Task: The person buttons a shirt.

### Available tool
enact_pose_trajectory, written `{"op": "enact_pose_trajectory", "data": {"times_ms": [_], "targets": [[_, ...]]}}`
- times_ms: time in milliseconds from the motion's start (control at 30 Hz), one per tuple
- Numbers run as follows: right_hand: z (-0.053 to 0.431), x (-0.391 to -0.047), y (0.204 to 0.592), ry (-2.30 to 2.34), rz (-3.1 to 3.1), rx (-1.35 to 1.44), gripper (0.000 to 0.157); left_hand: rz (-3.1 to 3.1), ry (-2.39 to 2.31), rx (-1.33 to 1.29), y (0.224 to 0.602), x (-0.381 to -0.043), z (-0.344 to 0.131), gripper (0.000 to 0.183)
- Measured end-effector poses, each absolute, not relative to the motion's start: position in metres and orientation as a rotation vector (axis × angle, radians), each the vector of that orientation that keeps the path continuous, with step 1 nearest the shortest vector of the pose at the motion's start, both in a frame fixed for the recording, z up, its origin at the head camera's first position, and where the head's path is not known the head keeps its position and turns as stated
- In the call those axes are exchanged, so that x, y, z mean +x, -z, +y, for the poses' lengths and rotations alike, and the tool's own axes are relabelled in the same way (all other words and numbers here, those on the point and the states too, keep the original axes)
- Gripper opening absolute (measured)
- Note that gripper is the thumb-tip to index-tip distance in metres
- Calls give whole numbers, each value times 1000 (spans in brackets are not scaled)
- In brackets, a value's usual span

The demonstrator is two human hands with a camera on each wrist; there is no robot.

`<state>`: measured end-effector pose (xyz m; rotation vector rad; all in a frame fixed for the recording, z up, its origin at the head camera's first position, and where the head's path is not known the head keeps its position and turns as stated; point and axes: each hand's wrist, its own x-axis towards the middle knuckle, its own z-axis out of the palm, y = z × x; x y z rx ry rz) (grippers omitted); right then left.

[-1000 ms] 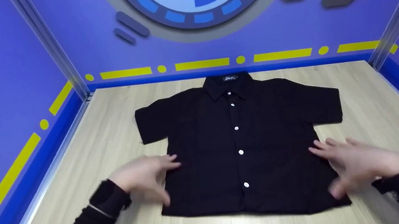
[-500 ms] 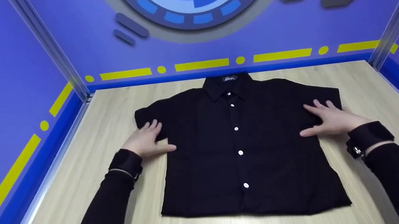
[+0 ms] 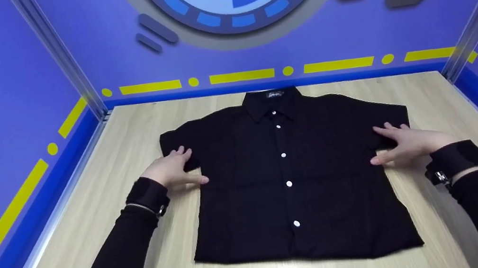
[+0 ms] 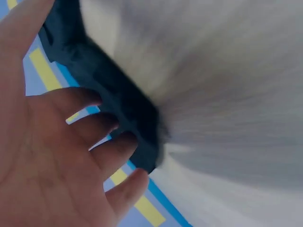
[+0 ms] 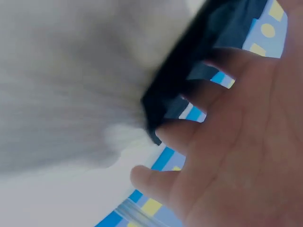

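Note:
A black short-sleeved shirt (image 3: 248, 190) with white buttons lies front up, its collar (image 3: 272, 104) toward the back wall. My left hand (image 3: 169, 170) is at the sleeve on the left, fingers spread over its lower part and thumb at the shirt's side. In the left wrist view its fingertips (image 4: 124, 142) overlap the dark sleeve edge. On the other side, my right hand (image 3: 415, 143) has its fingers over the right sleeve (image 3: 385, 115) and its thumb by the armpit. The right wrist view shows those fingers loosely bent against the sleeve's edge (image 5: 163, 99).
The shirt lies on a light wood-grain table (image 3: 132, 127). Blue printed panels (image 3: 227, 59) with yellow marks stand along the back and both sides, joined by metal corner posts (image 3: 64, 61). Black wrist straps (image 3: 147, 195) sit over dark sleeves.
Both hands have moved up from the shirt's lower sides to its sleeves. Over the last half second the right hand has shifted slightly outward, the left barely. The shirt lies nearly as before.

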<state>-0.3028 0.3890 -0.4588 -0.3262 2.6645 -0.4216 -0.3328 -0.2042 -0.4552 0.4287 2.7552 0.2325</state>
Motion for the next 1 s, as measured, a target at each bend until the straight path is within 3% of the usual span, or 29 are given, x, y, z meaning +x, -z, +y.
{"op": "enact_pose_trajectory", "data": {"times_ms": [800, 1000], "targets": [[395, -314, 463, 480, 2635, -289, 112, 2710, -267, 371, 457, -353, -204, 112], [386, -306, 459, 634, 2729, -332, 108, 2838, -359, 456, 452, -345, -199, 107]]}}
